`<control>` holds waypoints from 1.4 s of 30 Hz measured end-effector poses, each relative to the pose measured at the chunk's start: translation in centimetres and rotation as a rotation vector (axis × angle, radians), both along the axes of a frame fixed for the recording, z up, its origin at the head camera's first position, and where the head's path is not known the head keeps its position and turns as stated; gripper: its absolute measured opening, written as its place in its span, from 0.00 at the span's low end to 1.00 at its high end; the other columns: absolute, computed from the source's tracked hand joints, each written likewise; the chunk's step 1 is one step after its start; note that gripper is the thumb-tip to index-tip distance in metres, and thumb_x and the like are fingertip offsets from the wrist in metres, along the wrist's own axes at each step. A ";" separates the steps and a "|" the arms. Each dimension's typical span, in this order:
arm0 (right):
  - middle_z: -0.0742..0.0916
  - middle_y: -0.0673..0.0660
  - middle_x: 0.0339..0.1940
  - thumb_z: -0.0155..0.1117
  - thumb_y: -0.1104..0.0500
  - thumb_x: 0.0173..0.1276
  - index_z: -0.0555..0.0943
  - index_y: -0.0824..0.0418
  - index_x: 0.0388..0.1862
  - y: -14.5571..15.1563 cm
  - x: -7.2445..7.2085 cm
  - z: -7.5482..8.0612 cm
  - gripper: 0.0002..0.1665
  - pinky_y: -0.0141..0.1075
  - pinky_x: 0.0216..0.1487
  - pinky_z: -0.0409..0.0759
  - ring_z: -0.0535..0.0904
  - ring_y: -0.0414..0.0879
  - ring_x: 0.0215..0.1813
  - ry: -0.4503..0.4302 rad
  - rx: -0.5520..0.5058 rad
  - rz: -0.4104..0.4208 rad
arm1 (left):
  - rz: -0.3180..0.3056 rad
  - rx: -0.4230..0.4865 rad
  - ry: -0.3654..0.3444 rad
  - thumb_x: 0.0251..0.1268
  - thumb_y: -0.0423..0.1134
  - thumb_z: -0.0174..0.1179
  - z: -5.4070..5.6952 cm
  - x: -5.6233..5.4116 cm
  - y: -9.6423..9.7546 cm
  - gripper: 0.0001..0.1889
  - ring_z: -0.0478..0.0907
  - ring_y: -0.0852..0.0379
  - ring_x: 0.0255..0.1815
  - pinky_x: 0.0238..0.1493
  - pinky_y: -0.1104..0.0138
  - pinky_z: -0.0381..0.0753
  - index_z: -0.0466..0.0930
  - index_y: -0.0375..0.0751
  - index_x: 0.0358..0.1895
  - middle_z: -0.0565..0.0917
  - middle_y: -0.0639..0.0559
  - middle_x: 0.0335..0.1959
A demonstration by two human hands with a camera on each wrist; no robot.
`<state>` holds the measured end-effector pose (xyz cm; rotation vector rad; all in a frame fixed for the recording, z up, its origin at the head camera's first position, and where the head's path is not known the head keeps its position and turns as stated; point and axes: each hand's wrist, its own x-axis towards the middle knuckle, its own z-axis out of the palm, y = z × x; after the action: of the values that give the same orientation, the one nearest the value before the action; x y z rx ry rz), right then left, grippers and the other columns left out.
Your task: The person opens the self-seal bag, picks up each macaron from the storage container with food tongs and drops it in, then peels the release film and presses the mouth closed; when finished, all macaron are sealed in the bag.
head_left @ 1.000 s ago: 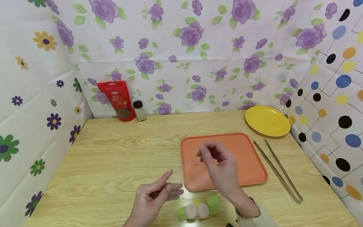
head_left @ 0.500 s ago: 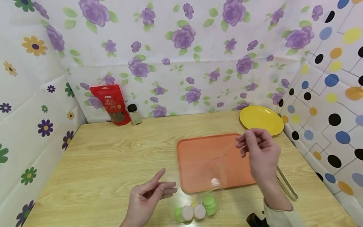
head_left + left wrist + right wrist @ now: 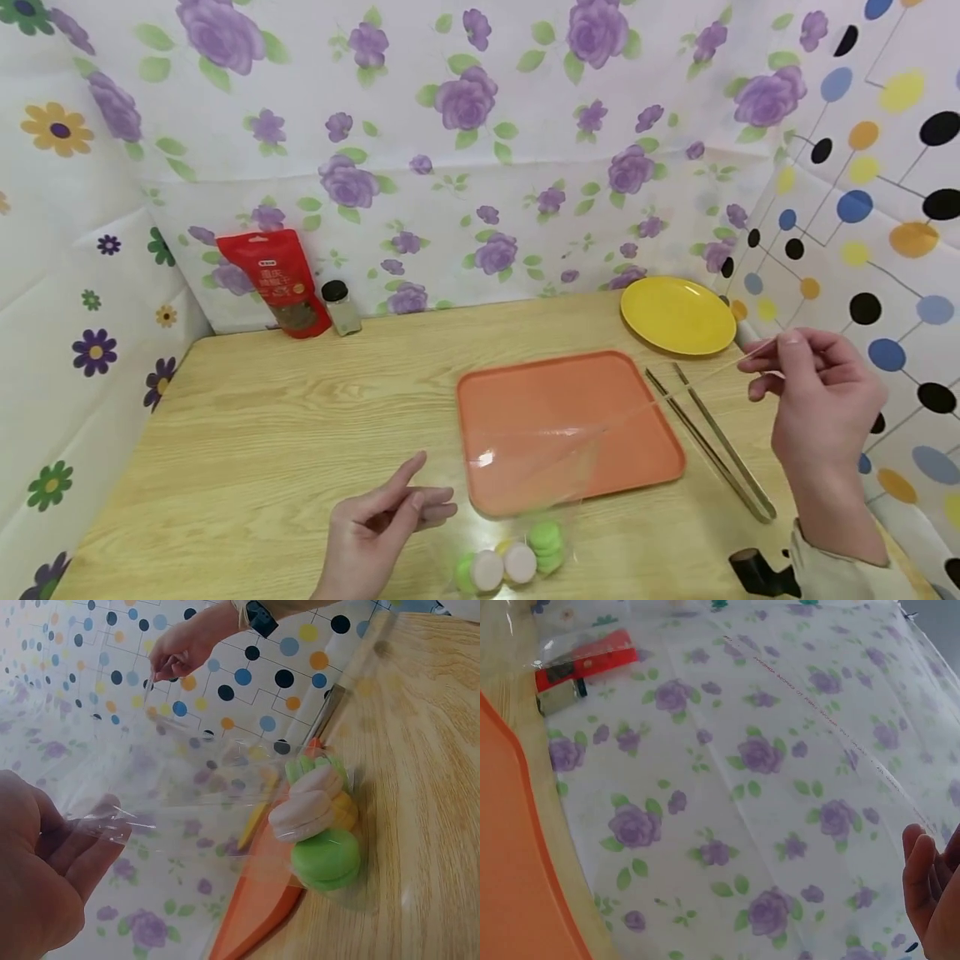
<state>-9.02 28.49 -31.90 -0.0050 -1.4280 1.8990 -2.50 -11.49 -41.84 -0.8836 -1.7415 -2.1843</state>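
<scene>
A clear plastic bag (image 3: 570, 467) holds several macarons (image 3: 517, 562), green, pale pink and yellow, at its bottom end. In the left wrist view the macarons (image 3: 326, 859) sit bunched low in the clear film. My left hand (image 3: 375, 533) pinches the bag's edge, thumb against fingers, the grip seen in the left wrist view. Out at the right, my right hand (image 3: 825, 400) pinches the end of a thin clear strip (image 3: 660, 400), which runs taut toward the bag's mouth. Tiny red print shows along the strip (image 3: 829, 720) in the right wrist view.
Behind the bag lies an orange tray (image 3: 652, 467), with metal tongs (image 3: 720, 450) to its right. A yellow plate (image 3: 678, 317) stands at the back right. A red pouch (image 3: 273, 279) and a black-capped jar (image 3: 343, 310) stand at the back left.
My right hand has swung from over the tray out to the right, drawing the strip with it. The left hand keeps its pinch, and the head view has shifted slightly.
</scene>
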 end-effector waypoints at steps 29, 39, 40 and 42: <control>0.85 0.53 0.23 0.64 0.59 0.69 0.86 0.65 0.33 6.1 -5.2 -13.5 0.11 0.39 0.30 0.75 0.77 0.47 0.27 -0.644 1.044 -0.014 | -0.013 0.041 0.026 0.68 0.11 0.46 -0.4 0.0 0.4 0.23 0.87 0.44 0.41 0.41 0.52 0.84 0.62 0.15 0.66 0.86 0.35 0.45; 0.89 0.62 0.32 0.59 0.65 0.67 0.87 0.70 0.39 5.8 -6.9 -13.7 0.12 0.53 0.32 0.81 0.84 0.57 0.31 -0.573 1.258 0.026 | 0.023 0.005 0.008 0.68 0.12 0.46 -0.3 0.1 0.4 0.23 0.87 0.45 0.40 0.40 0.53 0.85 0.62 0.15 0.67 0.87 0.36 0.44; 0.88 0.62 0.32 0.57 0.65 0.67 0.87 0.70 0.39 5.6 -6.9 -13.4 0.13 0.52 0.30 0.81 0.83 0.56 0.30 -0.565 1.271 0.020 | 0.028 0.000 0.012 0.68 0.12 0.46 -0.2 0.1 0.4 0.23 0.87 0.45 0.40 0.40 0.53 0.85 0.62 0.15 0.67 0.87 0.36 0.44; 0.88 0.60 0.31 0.56 0.66 0.67 0.87 0.69 0.40 5.1 -6.6 -12.8 0.13 0.47 0.27 0.79 0.81 0.52 0.28 -0.523 1.269 0.016 | 0.034 -0.009 0.026 0.68 0.12 0.46 -0.2 0.0 0.4 0.24 0.87 0.45 0.40 0.40 0.53 0.85 0.62 0.16 0.67 0.87 0.36 0.44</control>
<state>-15.65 33.58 -44.66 0.1217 -2.7464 0.7164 -2.52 -11.14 -42.06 -0.8742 -1.7429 -2.1362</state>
